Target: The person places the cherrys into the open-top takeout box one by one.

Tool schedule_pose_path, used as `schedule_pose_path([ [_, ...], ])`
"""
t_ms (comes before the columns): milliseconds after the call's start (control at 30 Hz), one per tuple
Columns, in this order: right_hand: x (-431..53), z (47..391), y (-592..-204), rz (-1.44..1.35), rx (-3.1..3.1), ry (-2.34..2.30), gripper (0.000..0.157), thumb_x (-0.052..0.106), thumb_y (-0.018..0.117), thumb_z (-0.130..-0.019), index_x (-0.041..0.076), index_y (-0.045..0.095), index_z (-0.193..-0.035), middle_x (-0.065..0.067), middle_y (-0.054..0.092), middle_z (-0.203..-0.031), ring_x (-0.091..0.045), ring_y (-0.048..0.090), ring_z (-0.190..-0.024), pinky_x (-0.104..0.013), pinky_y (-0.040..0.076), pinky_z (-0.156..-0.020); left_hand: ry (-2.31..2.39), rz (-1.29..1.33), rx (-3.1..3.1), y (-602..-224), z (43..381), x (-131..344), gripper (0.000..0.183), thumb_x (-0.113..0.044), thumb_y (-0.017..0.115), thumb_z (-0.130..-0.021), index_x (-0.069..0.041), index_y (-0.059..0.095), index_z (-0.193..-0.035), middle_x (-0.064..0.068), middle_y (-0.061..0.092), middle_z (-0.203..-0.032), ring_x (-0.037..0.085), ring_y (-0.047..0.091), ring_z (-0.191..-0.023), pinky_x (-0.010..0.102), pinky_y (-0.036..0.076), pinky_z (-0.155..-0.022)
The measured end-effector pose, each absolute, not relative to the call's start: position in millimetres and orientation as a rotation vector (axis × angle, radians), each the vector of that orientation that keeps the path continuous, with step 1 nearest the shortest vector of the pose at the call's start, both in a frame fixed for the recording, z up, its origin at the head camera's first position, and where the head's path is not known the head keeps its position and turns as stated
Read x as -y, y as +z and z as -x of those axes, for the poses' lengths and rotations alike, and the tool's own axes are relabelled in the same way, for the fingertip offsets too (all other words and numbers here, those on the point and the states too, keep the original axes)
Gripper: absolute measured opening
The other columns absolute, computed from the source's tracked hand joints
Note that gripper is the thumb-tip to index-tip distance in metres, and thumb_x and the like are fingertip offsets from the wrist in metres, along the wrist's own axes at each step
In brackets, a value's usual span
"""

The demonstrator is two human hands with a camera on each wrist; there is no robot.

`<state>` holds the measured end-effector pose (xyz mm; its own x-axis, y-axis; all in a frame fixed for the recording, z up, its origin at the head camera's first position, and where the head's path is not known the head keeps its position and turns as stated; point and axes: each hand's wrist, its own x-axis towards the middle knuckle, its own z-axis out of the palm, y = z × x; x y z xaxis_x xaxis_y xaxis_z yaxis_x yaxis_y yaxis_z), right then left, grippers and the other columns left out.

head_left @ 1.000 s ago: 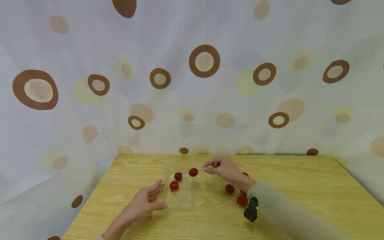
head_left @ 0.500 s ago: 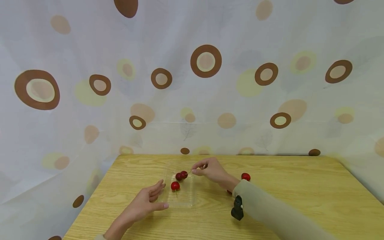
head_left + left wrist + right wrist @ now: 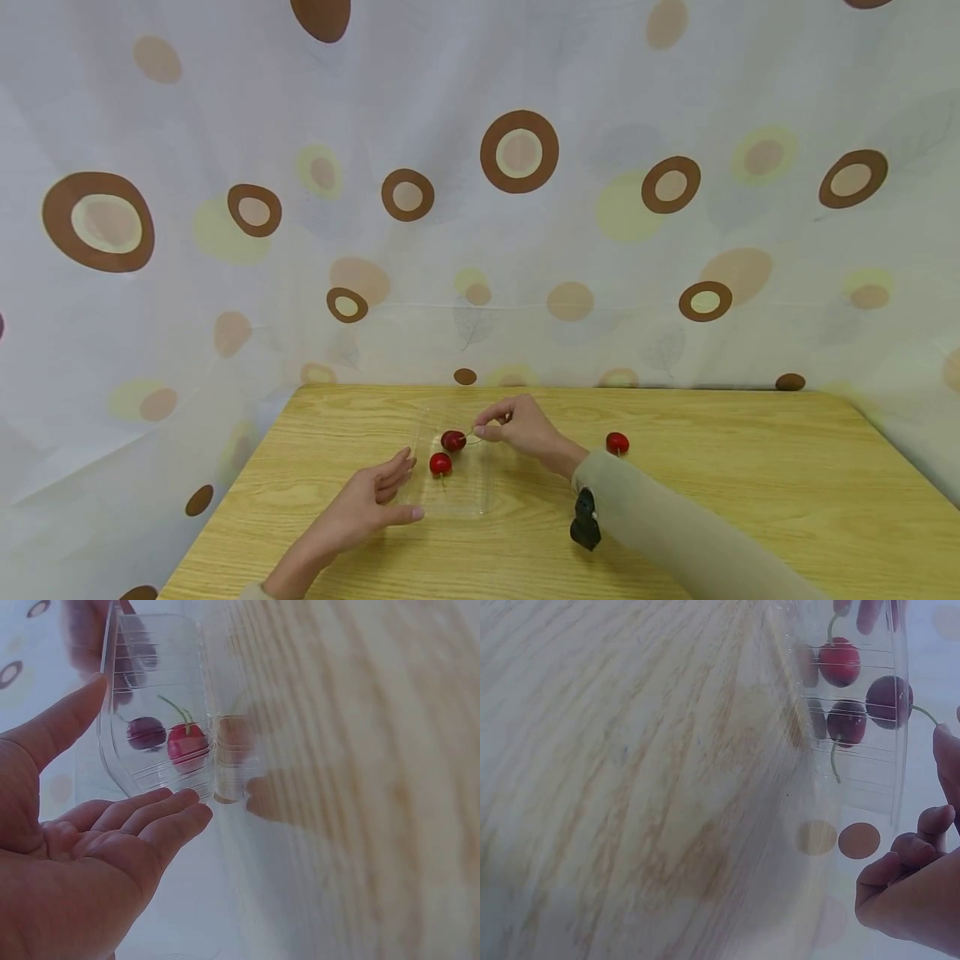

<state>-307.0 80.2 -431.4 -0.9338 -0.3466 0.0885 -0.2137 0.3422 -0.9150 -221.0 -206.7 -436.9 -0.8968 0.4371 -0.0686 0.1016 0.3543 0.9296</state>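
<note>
The right hand [image 3: 521, 429] pinches the thin green stem [image 3: 924, 714] of a round, dark red cherry [image 3: 889, 702] between thumb and fingertips, and that cherry hangs at the far right part of a clear, rectangular plastic tray [image 3: 453, 512], about level with its rim. Just below it in the tray sits a second round, dark red cherry [image 3: 847, 724] with its own stem; in the head view the two overlap, and whether they touch cannot be told. A glossy, bright red cherry [image 3: 441, 464] rests in the tray on the near side of the dark pair, its green stem showing clearly in the left wrist view.

The left hand [image 3: 356, 510] grips nothing: its fingers are extended and its thumb is spread away from them, beside the tray's left side. In the left wrist view the thumb tip meets the rim, while the fingertips lie at the wall; whether they press on it cannot be told.

The tray stands on a pale yellow, wood-grained tabletop [image 3: 750, 483]. Another bright red cherry on the table [image 3: 618, 442] lies well to the right of the tray, just beyond the beige sleeve [image 3: 660, 525] of the right arm. A black wristband [image 3: 585, 521] shows at that sleeve's cuff. Behind the table hangs a whitish curtain [image 3: 427, 100] printed with brown, peach and yellow ovals
</note>
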Motion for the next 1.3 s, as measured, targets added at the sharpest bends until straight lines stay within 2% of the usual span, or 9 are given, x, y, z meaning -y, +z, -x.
schedule_pose_path([
  [133,-78,307,-434,0.529,-2.468,-1.658,0.01,0.012,0.08,-0.096,0.004,0.083,-0.101,-0.005,0.071,-0.118,-0.026,0.057,-0.106,-0.04,0.046,-0.086,1.561,-0.48,-2.313,-437,220,207,0.092,-0.018,0.078,-0.099,0.007,0.019,-0.165,0.032,0.03,-0.164,0.051,0.032,-0.149,0.059,0.034,-0.118],
  [300,-76,309,-439,0.569,-2.476,-1.639,0.012,0.009,0.079,-0.096,0.0,0.083,-0.103,-0.008,0.074,-0.118,-0.034,0.061,-0.118,-0.051,0.05,-0.102,1.565,-0.482,-2.316,-438,220,207,0.092,-0.017,0.078,-0.099,0.007,0.019,-0.165,0.031,0.031,-0.164,0.05,0.032,-0.149,0.059,0.034,-0.118],
  [400,-76,309,-441,0.555,-2.497,-1.63,0.016,0.009,0.079,-0.096,0.0,0.082,-0.108,-0.013,0.072,-0.127,-0.039,0.058,-0.131,-0.059,0.044,-0.112,1.561,-0.481,-2.323,-438,220,207,0.091,-0.017,0.079,-0.098,0.007,0.02,-0.164,0.031,0.032,-0.163,0.05,0.033,-0.149,0.059,0.034,-0.118],
  [567,-81,304,-438,0.479,-2.532,-1.666,0.016,0.01,0.078,-0.097,0.004,0.083,-0.111,-0.017,0.067,-0.137,-0.043,0.052,-0.138,-0.062,0.043,-0.112,1.545,-0.459,-2.34,-438,219,206,0.092,-0.019,0.08,-0.098,0.006,0.021,-0.165,0.03,0.033,-0.163,0.05,0.035,-0.148,0.059,0.035,-0.117],
  [933,-144,289,-400,0.455,-2.638,-1.678,0.019,0.018,0.075,-0.102,0.006,0.082,-0.114,-0.014,0.07,-0.13,-0.036,0.061,-0.12,-0.055,0.052,-0.102,1.541,-0.457,-2.358,-437,219,206,0.092,-0.018,0.08,-0.097,0.004,0.022,-0.165,0.029,0.033,-0.163,0.049,0.035,-0.148,0.059,0.036,-0.117],
  [1000,-161,285,-395,0.452,-2.677,-1.641,0.021,0.02,0.074,-0.102,0.005,0.082,-0.115,-0.016,0.071,-0.123,-0.033,0.062,-0.109,-0.05,0.053,-0.096,1.537,-0.457,-2.361,-437,219,206,0.093,-0.017,0.08,-0.097,0.004,0.022,-0.165,0.029,0.033,-0.163,0.049,0.035,-0.148,0.059,0.036,-0.117],
  [1067,-178,280,-390,0.418,-2.712,-1.613,0.022,0.02,0.075,-0.101,0.005,0.082,-0.115,-0.015,0.07,-0.112,-0.027,0.056,-0.093,-0.043,0.05,-0.083,1.535,-0.46,-2.363,-438,220,206,0.093,-0.017,0.08,-0.097,0.004,0.022,-0.165,0.029,0.033,-0.164,0.049,0.035,-0.148,0.058,0.036,-0.117],
  [1167,-204,274,-388,0.356,-2.747,-1.584,0.024,0.022,0.076,-0.101,0.004,0.081,-0.115,-0.011,0.064,-0.097,-0.023,0.04,-0.078,-0.038,0.037,-0.068,1.534,-0.463,-2.361,-439,221,207,0.092,-0.018,0.08,-0.097,0.005,0.021,-0.165,0.029,0.033,-0.164,0.049,0.035,-0.148,0.058,0.036,-0.116],
  [1300,-238,265,-392,0.294,-2.801,-1.536,0.028,0.025,0.077,-0.1,0.003,0.081,-0.117,-0.009,0.065,-0.096,-0.021,0.042,-0.078,-0.035,0.037,-0.064,1.533,-0.454,-2.349,-440,221,207,0.092,-0.018,0.08,-0.097,0.005,0.021,-0.165,0.029,0.033,-0.164,0.049,0.035,-0.149,0.059,0.038,-0.116],
])
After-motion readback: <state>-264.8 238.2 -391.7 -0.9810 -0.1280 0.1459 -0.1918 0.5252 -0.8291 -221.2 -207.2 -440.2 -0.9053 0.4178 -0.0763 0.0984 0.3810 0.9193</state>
